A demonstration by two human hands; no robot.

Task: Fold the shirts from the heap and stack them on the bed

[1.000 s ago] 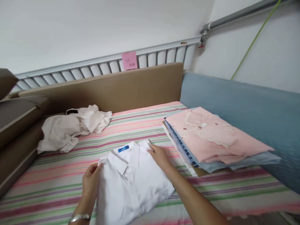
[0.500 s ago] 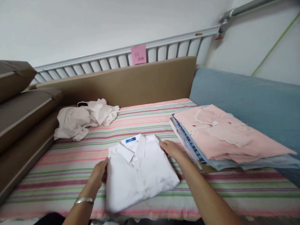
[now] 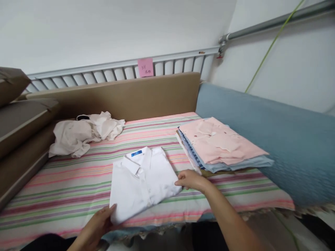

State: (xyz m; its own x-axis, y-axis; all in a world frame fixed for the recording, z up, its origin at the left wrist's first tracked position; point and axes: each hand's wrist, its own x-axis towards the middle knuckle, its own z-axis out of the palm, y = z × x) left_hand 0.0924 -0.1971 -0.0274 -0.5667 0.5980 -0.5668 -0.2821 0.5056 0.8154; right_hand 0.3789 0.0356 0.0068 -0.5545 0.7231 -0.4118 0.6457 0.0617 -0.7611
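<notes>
A folded white shirt (image 3: 141, 179) with a blue collar label lies on the striped sheet (image 3: 65, 188). My left hand (image 3: 98, 223) grips its near left corner, thumb on top and fingers under the fabric. The fingers of my right hand (image 3: 190, 180) are curled on the shirt's near right corner. A stack of folded clothes (image 3: 220, 148), pink on top, sits just right of the shirt.
A crumpled cream garment (image 3: 83, 134) lies at the back left. A tan padded board (image 3: 125, 96) runs along the back below a white rail with a pink note (image 3: 145, 67). Brown cushions (image 3: 21, 125) are stacked at left; a blue cushion (image 3: 274, 129) is at right.
Both hands slid from the shirt's upper sides down to its near corners. The camera pulled back, so the bed's front edge now shows.
</notes>
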